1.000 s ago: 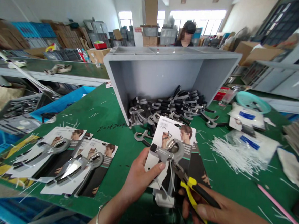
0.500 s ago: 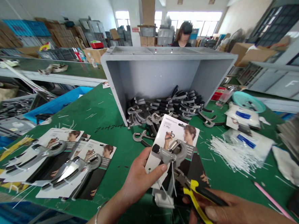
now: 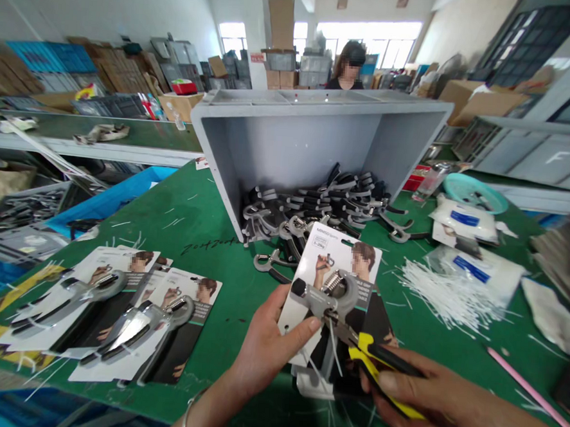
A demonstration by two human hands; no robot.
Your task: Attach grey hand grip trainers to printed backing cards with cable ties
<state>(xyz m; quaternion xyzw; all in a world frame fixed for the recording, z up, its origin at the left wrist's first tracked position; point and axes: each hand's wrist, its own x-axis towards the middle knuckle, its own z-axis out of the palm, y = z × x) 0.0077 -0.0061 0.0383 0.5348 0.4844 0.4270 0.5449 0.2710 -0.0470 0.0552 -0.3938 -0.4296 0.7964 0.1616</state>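
Clock off view centre. 8 o'clock: carded exercisers (image 3: 136, 323) overlapped on the green tabletop (image 3: 232, 287); in my judgement a wide swing of the left hand (image 3: 270, 341) could have shoved one off the near edge. 6 o'clock: left grip clasped the white card (image 3: 309, 266), thumb on its front. Too hard a squeeze might have creased it. Thumb also sat near the tips of the pliers (image 3: 364, 344), so a slip looked like a pinch risk.

5 o'clock: that card leaned tilted, exerciser (image 3: 316, 297) on its face, tie (image 3: 335, 348) trailing below. Bite too high and the loop might be cut or the grey arm scratched; bite badly and the tips could skid off. 4 o'clock: right hand (image 3: 428, 396) had its grip wrapped round the handles. Loose ties (image 3: 448, 301) sat farther out; a stray elbow could scatter them.

Hard to read, left to right: left fingers mostly hidden behind the card. White block (image 3: 314, 386) below it partly covered, identity unclear. Couldn't tell whether the jaws had closed on the tie or only touched it. Tie's rear run not visible. Right forearm cut off by the frame.
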